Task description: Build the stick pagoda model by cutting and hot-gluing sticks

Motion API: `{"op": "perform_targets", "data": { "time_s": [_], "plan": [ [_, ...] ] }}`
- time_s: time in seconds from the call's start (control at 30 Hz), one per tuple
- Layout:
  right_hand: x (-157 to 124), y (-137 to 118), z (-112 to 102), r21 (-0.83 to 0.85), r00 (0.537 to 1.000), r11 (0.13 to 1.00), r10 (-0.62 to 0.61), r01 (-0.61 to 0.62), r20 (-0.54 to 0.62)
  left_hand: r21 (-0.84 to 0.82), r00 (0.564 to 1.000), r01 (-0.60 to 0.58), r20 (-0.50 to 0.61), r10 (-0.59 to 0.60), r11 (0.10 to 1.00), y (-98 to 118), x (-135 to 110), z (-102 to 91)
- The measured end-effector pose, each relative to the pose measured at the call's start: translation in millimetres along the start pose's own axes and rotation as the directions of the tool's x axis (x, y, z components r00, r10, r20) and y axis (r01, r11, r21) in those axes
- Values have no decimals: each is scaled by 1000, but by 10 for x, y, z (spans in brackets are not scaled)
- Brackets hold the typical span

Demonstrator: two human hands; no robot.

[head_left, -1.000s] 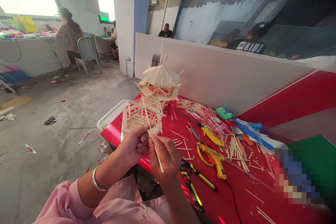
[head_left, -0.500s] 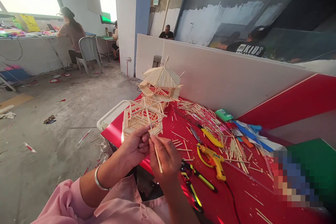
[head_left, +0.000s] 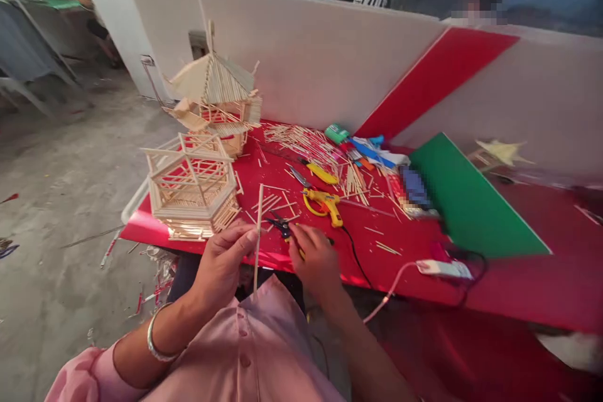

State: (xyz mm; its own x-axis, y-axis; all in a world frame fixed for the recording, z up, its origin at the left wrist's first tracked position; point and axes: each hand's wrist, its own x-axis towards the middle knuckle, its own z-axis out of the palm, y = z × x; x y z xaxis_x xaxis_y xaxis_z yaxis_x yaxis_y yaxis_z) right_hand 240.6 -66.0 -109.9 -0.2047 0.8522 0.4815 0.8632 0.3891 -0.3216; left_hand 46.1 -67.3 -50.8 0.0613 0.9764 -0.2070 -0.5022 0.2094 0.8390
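Upright between the thumb and fingers of my left hand (head_left: 228,257) is a thin wooden stick (head_left: 259,210). My right hand (head_left: 315,260) has its fingers closed on the yellow-and-black handles of pliers (head_left: 281,226), whose dark jaws point toward the stick; part of the handles is hidden under the fingers. Beyond my left hand stands an open hexagonal stick frame (head_left: 188,185). Behind it is a stick pagoda (head_left: 211,94) with a pointed roof.
A yellow glue gun (head_left: 327,204), scissors (head_left: 299,176) and a yellow cutter knife (head_left: 321,173) lie on the red table (head_left: 377,270). Many loose sticks (head_left: 301,141) are scattered behind them. A green board (head_left: 480,207) and power strip (head_left: 444,269) are at right; a pale partition (head_left: 292,56) stands behind.
My right hand has let go of the stick and moved to the pliers. The left hand keeps the stick, now more upright. The view has swung right and down.
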Motion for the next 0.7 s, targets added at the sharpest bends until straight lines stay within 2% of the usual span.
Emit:
{"op": "perform_targets", "data": {
  "time_s": [0.07, 0.13, 0.2, 0.27, 0.4, 0.43, 0.5, 0.53, 0.6, 0.63, 0.67, 0.7],
  "plan": [
    [-112, 244, -62, -204, 963, 969, 178, -136, 204, 76, 999, -27, 45, 24, 997, -216, 99, 2],
    [-153, 375, -105, -334, 878, 928, 290, -162, 381, 103, 998, 4, 67, -11, 995, -394, 220, 7],
    [-131, 415, -121, -401, 805, 905, 339, -138, 486, 118, 995, 73, 64, -81, 990, -520, 335, 7],
    [-64, 418, -118, -434, 766, 894, 356, -112, 535, 150, 992, 106, 49, -114, 983, -599, 425, -2],
    [131, 494, -114, -392, 712, 909, 368, -140, 598, 220, 999, 53, -4, -53, 974, -671, 531, -44],
    [180, 535, -125, -339, 695, 922, 369, -188, 617, 225, 999, 38, -17, -35, 974, -679, 547, -57],
    [264, 623, -178, -131, 601, 905, 371, -405, 708, 215, 999, 26, -35, -19, 976, -691, 575, -79],
    [292, 660, -220, -19, 538, 848, 352, -529, 766, 206, 999, 27, -42, -19, 978, -696, 588, -87],
    [305, 698, -325, 176, 418, 637, 251, -751, 873, 185, 997, 46, -61, -35, 982, -702, 611, -98],
    [285, 693, -379, 248, 379, 502, 176, -829, 909, 176, 996, 59, -77, -46, 983, -704, 622, -99],
    [246, 670, -428, 304, 362, 368, 100, -879, 927, 169, 994, 74, -93, -59, 983, -704, 631, -96],
    [191, 631, -467, 346, 365, 243, 38, -906, 930, 162, 992, 86, -107, -69, 983, -703, 639, -90]
  ]
}}
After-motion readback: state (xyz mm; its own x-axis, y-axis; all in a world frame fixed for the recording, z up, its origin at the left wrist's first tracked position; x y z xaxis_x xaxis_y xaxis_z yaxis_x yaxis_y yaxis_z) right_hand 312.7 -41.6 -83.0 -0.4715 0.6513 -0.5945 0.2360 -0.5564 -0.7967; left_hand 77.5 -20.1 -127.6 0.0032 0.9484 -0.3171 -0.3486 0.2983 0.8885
